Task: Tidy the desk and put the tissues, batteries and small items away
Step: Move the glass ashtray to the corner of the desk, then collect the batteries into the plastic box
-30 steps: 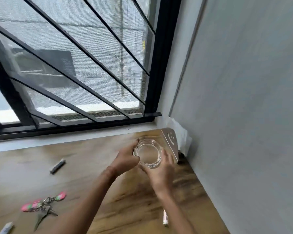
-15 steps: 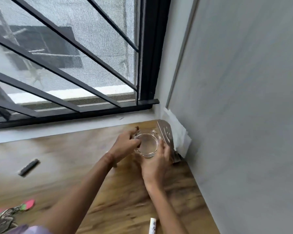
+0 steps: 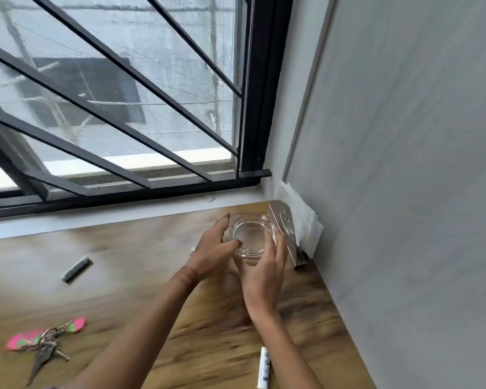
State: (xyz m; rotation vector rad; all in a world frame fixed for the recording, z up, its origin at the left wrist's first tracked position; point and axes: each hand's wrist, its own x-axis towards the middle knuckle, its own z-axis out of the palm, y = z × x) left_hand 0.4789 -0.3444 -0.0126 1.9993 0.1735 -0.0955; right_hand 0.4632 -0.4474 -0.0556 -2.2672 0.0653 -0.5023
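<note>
A clear glass dish (image 3: 249, 235) sits near the far right corner of the wooden desk (image 3: 141, 276). My left hand (image 3: 215, 249) holds its left side, thumb curled over the near rim. My right hand (image 3: 264, 272) cups its right and near side, fingers curved along the rim. Just right of the dish a metal tissue holder (image 3: 285, 228) stands against the wall, with white tissues (image 3: 306, 223) sticking out behind it.
A grey battery (image 3: 76, 268) lies on the desk to the left. Keys with pink and green tags (image 3: 44, 341) lie at the front left. A white tube (image 3: 263, 366) lies by my right forearm. The grey wall (image 3: 404, 192) bounds the right, the barred window (image 3: 110, 108) the back.
Both hands carried the glass dish toward the far right corner and it now sits beside the tissue holder. The camera view shifted as my head moved.
</note>
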